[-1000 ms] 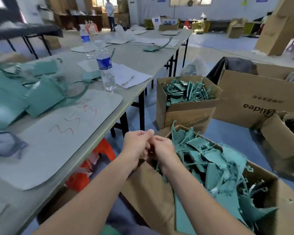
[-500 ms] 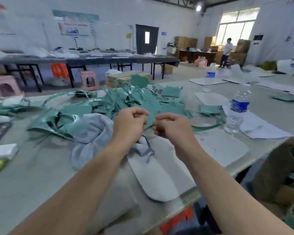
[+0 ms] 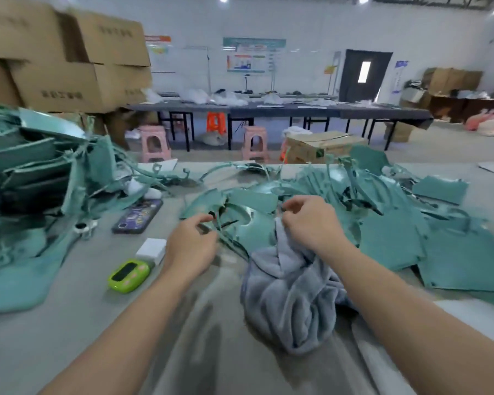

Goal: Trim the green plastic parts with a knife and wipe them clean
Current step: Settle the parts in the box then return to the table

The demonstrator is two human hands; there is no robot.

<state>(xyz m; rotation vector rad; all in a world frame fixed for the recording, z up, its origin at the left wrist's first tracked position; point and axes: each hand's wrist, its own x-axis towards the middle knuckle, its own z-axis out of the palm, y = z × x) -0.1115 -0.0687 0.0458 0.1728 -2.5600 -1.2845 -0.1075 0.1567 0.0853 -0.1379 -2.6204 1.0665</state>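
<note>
**Green Plastic Parts: Handling Properties and Working Clearance**

**Location.** The green plastic parts point(image 3: 382, 201) lie in a loose heap across the centre and right of the frame. One flat part point(image 3: 254, 226) with a round cut-out lies between the two hands. A second stack of parts point(image 3: 26, 166) fills the left of the frame.

**Hand state.** The left hand point(image 3: 193, 246) hovers at lower centre, its fingers curled toward a thin green strip point(image 3: 226, 232). The right hand point(image 3: 311, 223) has curled fingers at the top fold of the grey cloth point(image 3: 291, 297). Motion blur hides whether either hand grasps anything. No knife can be made out.

**Handling.** The parts appear thin, light and fairly stiff, with slender projecting strips that probably flex and snag on neighbouring parts. Grip the broad flat panel, not a strip. Lift slowly so that tangled pieces do not follow. Cut rims may be sharp.

**Clearance.**
- The table point(image 3: 69, 337) offers bare surface at lower left and lower centre.
- A phone point(image 3: 137, 216), a white box point(image 3: 151, 248) and a green timer point(image 3: 129, 276) lie just left of the left hand. Keep sweeps away from them.
- The far table edge runs just behind the heap, so parts pushed upward in the frame could fall.
</note>
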